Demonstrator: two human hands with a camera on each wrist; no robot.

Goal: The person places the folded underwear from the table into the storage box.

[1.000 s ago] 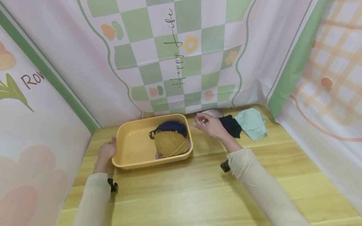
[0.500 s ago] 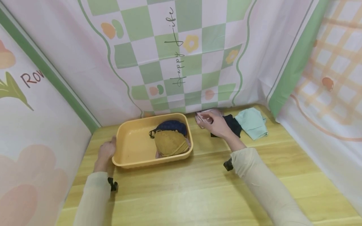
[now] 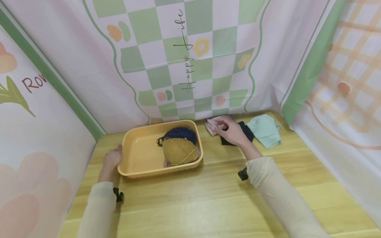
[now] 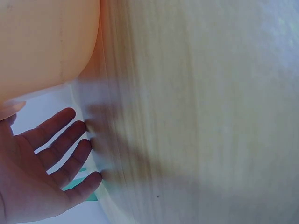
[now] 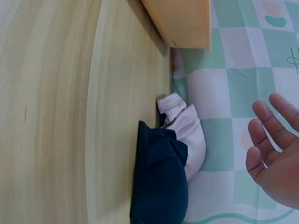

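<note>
At the tray's left end my left hand (image 3: 111, 160) touches the rim with its thumb (image 4: 13, 111); in the left wrist view its fingers are spread and hold nothing. The yellow plastic tray (image 3: 134, 174) contains a mustard bra (image 3: 178, 150) in front of a navy bra (image 3: 182, 133), with a bit of pink cloth under the mustard one. Beyond the tray's right side, my right hand (image 3: 232, 133) hovers with loosely bent fingers over a pale pink garment with a rounded cup (image 5: 194, 140) and a folded black cloth garment (image 5: 161, 179). It holds neither.
A folded mint-green cloth (image 3: 265, 130) lies on the wooden table (image 3: 190, 205) right of the black garment. Printed curtains (image 3: 202, 66) hang directly behind the tray and garments, and also along both sides.
My right hand has moved from beside the tray's right rim rightward over the pink and black garments, uncovering more of the pink one. The left hand and tray stay put.
</note>
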